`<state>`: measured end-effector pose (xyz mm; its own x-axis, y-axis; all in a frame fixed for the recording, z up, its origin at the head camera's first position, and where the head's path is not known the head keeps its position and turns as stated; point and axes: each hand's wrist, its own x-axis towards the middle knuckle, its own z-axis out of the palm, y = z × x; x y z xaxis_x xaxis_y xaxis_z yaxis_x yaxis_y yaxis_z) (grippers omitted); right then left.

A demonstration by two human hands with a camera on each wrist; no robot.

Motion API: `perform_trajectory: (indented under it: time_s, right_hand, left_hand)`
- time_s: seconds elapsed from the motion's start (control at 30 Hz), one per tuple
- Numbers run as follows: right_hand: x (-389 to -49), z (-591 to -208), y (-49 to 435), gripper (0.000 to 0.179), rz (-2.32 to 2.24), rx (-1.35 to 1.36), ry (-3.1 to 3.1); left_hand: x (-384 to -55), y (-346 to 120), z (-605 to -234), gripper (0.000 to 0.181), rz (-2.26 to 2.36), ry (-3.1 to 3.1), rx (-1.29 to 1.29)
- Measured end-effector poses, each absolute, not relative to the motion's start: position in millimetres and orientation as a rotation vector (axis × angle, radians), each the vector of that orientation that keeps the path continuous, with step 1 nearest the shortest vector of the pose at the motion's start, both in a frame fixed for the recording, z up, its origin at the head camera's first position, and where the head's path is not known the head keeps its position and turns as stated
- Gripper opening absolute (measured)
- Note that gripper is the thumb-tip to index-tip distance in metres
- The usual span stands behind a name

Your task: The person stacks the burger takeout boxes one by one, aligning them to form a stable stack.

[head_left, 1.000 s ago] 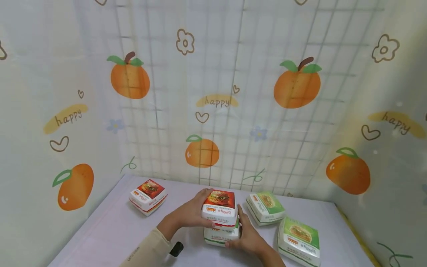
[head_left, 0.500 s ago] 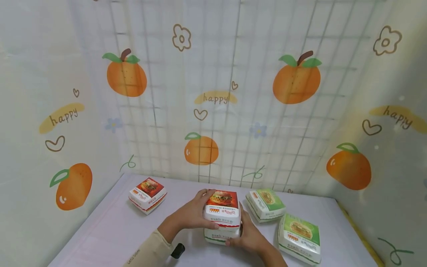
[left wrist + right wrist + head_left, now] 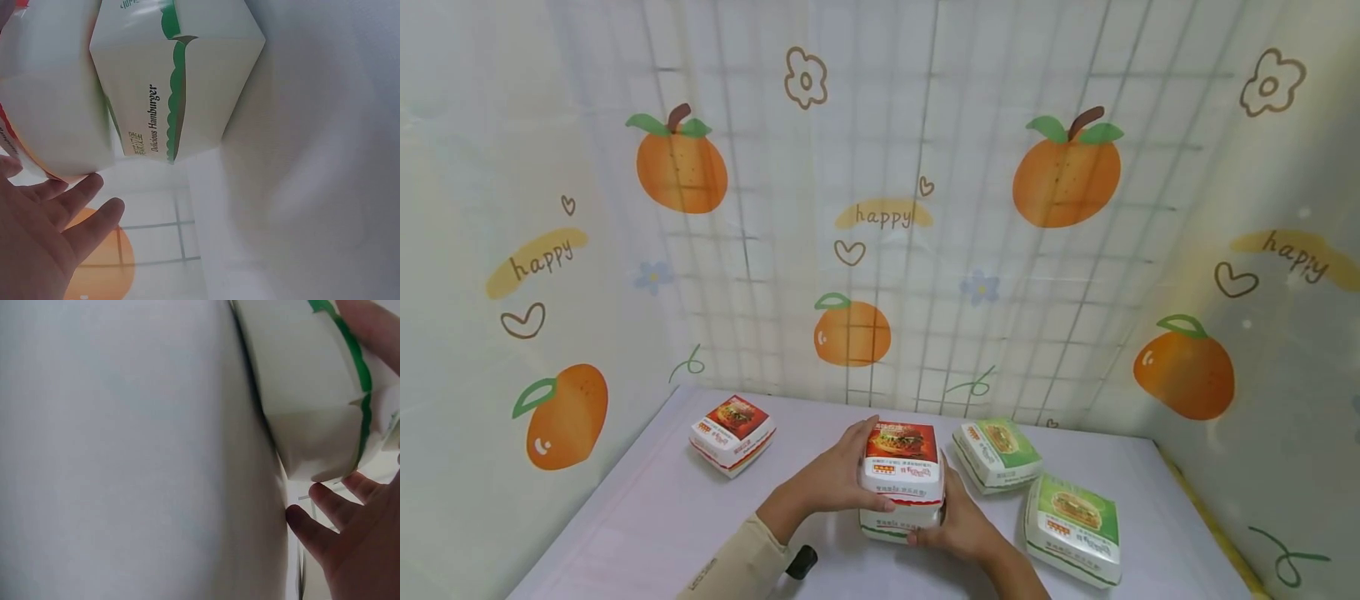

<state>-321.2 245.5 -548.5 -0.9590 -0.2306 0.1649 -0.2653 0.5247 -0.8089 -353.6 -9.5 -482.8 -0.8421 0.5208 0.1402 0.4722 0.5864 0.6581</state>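
Right hand (image 3: pixel 966 525) grips the lower box (image 3: pixel 891 528); left hand (image 3: pixel 827 479) grips the upper box (image 3: pixel 903 473), stacked on it. Right of the hands: a near box (image 3: pixel 1072 533), then a far box (image 3: pixel 997 456). Left of them: a red box (image 3: pixel 733 435).

The upper red box (image 3: pixel 901 479) and the lower green box (image 3: pixel 883 525) look made of thin, smooth card; their printed faces have a soft gloss, while the plain sides are more matt. The tabletop (image 3: pixel 647 500) appears covered with matt cloth. The curtain (image 3: pixel 760 333) looks like thin, translucent plastic, slightly shiny. The sleeve (image 3: pixel 741 554) is of matt cloth.
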Motion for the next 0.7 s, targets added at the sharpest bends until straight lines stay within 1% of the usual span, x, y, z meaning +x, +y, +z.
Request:
perform_trajectory:
  time_s: [0.33,0.7]
  right_hand:
    - [-319.1,-541.7,246.2,0.147,1.449,0.388,-2.7]
    - [-317.2,-533.9,245.5,0.134,1.52,0.319,-2.698]
  left_hand:
    - [-355.2,-13.3,-492.0,0.13,1.154,2.747,0.852]
    - [-358.7,-16.3,-503.1,0.123,1.204,2.688,0.891]
